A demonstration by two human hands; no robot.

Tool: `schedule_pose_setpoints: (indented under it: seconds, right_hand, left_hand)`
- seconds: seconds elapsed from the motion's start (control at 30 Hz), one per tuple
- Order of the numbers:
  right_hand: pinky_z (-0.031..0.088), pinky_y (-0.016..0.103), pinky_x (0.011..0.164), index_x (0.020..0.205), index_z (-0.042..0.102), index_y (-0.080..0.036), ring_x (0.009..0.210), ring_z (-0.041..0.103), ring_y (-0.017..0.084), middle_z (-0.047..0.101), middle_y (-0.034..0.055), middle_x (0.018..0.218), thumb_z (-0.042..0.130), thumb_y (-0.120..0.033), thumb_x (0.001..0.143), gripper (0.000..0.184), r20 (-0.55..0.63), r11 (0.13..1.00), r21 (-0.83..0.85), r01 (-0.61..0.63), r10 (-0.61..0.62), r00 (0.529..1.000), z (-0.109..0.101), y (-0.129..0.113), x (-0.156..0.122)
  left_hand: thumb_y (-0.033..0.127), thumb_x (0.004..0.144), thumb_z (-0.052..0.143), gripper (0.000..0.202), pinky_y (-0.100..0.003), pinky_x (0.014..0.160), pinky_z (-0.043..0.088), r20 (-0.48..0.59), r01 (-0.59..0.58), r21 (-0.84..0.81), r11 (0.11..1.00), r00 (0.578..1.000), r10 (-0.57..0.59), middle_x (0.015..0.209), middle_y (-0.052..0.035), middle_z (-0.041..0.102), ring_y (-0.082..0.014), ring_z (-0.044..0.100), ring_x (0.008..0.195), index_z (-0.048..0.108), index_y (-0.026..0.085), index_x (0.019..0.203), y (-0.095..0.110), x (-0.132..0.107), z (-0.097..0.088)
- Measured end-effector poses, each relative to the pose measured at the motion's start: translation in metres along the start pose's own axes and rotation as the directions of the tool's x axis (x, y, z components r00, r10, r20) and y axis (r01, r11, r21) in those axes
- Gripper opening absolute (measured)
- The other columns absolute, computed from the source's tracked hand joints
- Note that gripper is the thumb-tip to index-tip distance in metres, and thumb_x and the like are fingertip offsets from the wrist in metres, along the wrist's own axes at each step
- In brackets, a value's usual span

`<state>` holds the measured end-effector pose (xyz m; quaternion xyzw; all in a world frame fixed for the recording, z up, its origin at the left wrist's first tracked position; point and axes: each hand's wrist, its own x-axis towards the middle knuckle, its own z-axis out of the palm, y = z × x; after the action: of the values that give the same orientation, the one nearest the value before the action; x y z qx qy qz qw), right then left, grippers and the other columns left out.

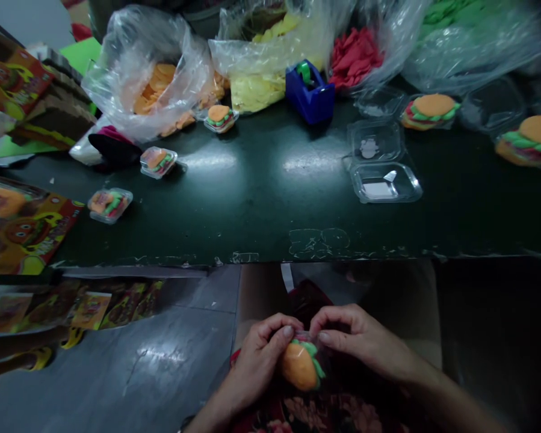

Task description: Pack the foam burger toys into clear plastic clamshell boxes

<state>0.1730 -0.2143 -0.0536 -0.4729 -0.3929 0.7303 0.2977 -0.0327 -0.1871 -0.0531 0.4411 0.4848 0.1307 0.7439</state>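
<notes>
A dark green table fills the upper half of the view, its chipped near edge running straight across the middle. The centre of the top is bare and glossy – the widest open room – while things crowd the far edge and both ends.

Along the back stand clear plastic bags: one of orange pieces, one of yellow pieces, one of red pieces and one of green. A blue tape dispenser sits just in front of the yellow bag. At the left end lie printed cartons, overhanging the edge.

To the right of centre two empty clear trays lie touching, near the edge but clear of it. Small packed burger candies are scattered at the left, and larger ones rest at the far right.

Below the table edge, over the lap, both hands meet. The left hand and the right hand are each closed by the fingertips on one burger-shaped candy – orange bun, green frill – held between them, well below and apart from the tabletop.
</notes>
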Motion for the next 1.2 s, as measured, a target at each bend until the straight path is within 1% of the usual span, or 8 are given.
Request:
schedule_pose_setpoints:
  seconds: [0.17, 0.3, 0.5, 0.63, 0.73, 0.83, 0.97, 1.2]
  right_hand:
    - [0.040, 0.023, 0.067, 0.079, 0.064, -0.018, 0.072, 0.050, 0.014, 0.059, -0.0020, 0.074, 0.055, -0.019, 0.076, 0.009, -0.028, 0.991, -0.132, 0.020, -0.024, 0.999, 0.002, -0.002, -0.001]
    - [0.033, 0.022, 0.057, 0.075, 0.061, -0.017, 0.060, 0.042, 0.011, 0.050, -0.0044, 0.063, 0.056, -0.022, 0.074, 0.007, -0.031, 0.998, -0.058, -0.021, 0.020, 0.999, -0.002, -0.002, 0.004]
    - [0.032, 0.022, 0.056, 0.071, 0.062, -0.016, 0.057, 0.041, 0.009, 0.049, -0.0056, 0.060, 0.061, -0.023, 0.068, 0.008, 0.032, 0.992, 0.074, -0.105, 0.102, 0.994, -0.009, 0.003, 0.027]
    - [0.035, 0.021, 0.057, 0.071, 0.062, -0.015, 0.059, 0.044, 0.010, 0.052, -0.0046, 0.063, 0.063, -0.023, 0.069, 0.008, 0.016, 0.992, 0.092, -0.091, 0.090, 0.996, -0.006, -0.007, 0.032]
    - [0.037, 0.021, 0.056, 0.074, 0.062, -0.015, 0.059, 0.046, 0.009, 0.055, -0.0035, 0.065, 0.064, -0.025, 0.072, 0.010, -0.042, 0.990, 0.136, -0.050, 0.056, 0.998, -0.003, -0.030, 0.027]
    - [0.038, 0.021, 0.052, 0.077, 0.062, -0.016, 0.053, 0.046, 0.008, 0.055, -0.0042, 0.061, 0.066, -0.028, 0.072, 0.013, -0.157, 0.972, 0.230, 0.055, -0.018, 0.987, -0.005, -0.060, 0.024]
    - [0.042, 0.023, 0.052, 0.074, 0.063, -0.016, 0.052, 0.049, 0.009, 0.055, -0.0045, 0.058, 0.071, -0.026, 0.066, 0.015, -0.297, 0.936, 0.254, 0.244, -0.164, 0.941, -0.020, -0.098, 0.041]
    - [0.047, 0.024, 0.057, 0.069, 0.062, -0.015, 0.052, 0.050, 0.007, 0.057, -0.0048, 0.061, 0.075, -0.026, 0.060, 0.019, -0.255, 0.934, 0.150, 0.325, -0.281, 0.925, -0.074, -0.134, 0.109]
  left_hand:
    - [0.039, 0.094, 0.045, 0.032, -0.027, 0.083, 0.043, 0.075, -0.092, 0.245, 0.965, 0.994, 0.076, 0.101, -0.0054, 0.064, -0.0181, 0.057, 0.092, 0.063, 0.017, 0.108, 0.011, -0.008, -0.003]
    - [0.032, 0.092, 0.051, 0.028, -0.028, 0.096, 0.039, 0.226, -0.233, 0.377, 0.896, 0.962, 0.155, 0.116, -0.0037, 0.061, -0.0185, 0.055, 0.108, 0.060, 0.023, 0.117, 0.028, -0.007, -0.008]
    - [0.021, 0.093, 0.047, 0.025, -0.028, 0.093, 0.043, 0.203, -0.323, 0.453, 0.831, 0.945, 0.256, 0.106, -0.0052, 0.065, -0.0175, 0.058, 0.102, 0.068, 0.021, 0.106, 0.039, 0.014, -0.014]
    - [0.032, 0.089, 0.057, 0.032, -0.034, 0.098, 0.043, 0.268, -0.338, 0.497, 0.799, 0.936, 0.229, 0.119, -0.0052, 0.062, -0.0217, 0.056, 0.112, 0.060, 0.028, 0.121, 0.054, 0.003, -0.019]
    - [0.045, 0.079, 0.068, 0.065, -0.042, 0.105, 0.039, 0.222, -0.421, 0.610, 0.672, 0.904, 0.365, 0.141, -0.0071, 0.045, -0.0290, 0.043, 0.128, 0.041, 0.036, 0.137, 0.069, -0.021, -0.022]
    - [0.051, 0.072, 0.071, 0.085, -0.050, 0.110, 0.031, 0.272, -0.527, 0.743, 0.412, 0.801, 0.534, 0.152, -0.0081, 0.029, -0.0350, 0.027, 0.138, 0.026, 0.039, 0.144, 0.088, -0.030, -0.026]
    - [0.047, 0.073, 0.072, 0.088, -0.055, 0.111, 0.027, 0.372, -0.550, 0.821, 0.154, 0.719, 0.587, 0.150, -0.0139, 0.030, -0.0372, 0.025, 0.138, 0.026, 0.029, 0.146, 0.125, 0.003, -0.034]
    - [0.036, 0.064, 0.080, 0.094, -0.056, 0.109, 0.027, 0.406, -0.526, 0.850, 0.037, 0.699, 0.589, 0.142, -0.0161, 0.043, -0.0349, 0.034, 0.130, 0.031, 0.021, 0.143, 0.176, 0.091, -0.049]
